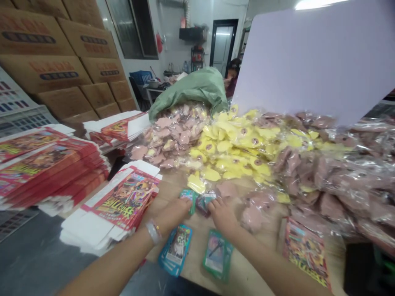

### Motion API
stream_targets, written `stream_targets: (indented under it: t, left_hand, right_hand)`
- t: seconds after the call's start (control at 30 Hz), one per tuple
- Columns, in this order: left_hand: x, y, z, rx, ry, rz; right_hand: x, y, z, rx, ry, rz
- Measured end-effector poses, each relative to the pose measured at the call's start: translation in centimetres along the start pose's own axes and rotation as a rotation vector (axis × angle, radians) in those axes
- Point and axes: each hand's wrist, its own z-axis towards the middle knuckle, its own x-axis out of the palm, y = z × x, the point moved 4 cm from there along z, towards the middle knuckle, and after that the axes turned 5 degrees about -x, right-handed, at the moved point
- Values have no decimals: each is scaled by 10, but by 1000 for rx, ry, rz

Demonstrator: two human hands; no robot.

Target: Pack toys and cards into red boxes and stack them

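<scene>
The left hand and right hand sit close together at the near end of the wooden table, curled over a teal packet and a dark packet; whether either is clamped, I cannot tell. Beyond them, a green woven sack spills pink plastic-bagged pieces, and with the yellow plastic-bagged pieces, this loose heap could slide down and bury the packets if disturbed.

The table has a pale, matt wood top. On it, the small packets and the heaped bags are glossy clear plastic, and the flat boxes are smooth, shiny printed card. At its far edge, the sack is dull green woven plastic.
</scene>
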Motion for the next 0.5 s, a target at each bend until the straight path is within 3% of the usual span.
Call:
stream_targets:
  t: [0.2,0.33,0.43,0.5]
  left_hand:
    - [-2,-7,4,27,-92,-30]
    - [-21,-7,1,13,-194,-213]
    - [-29,-31,-3,-52,-357,-422]
    - [-15,-63,-4,-72,-378,-586]
  right_hand:
    - [-11,-10,-11,173,-174,194]
    - [-32,-10,-21,277,-321,395]
    - [-51,-14,-49,391,-462,632]
    - [-56,-21,-76,435,-462,935]
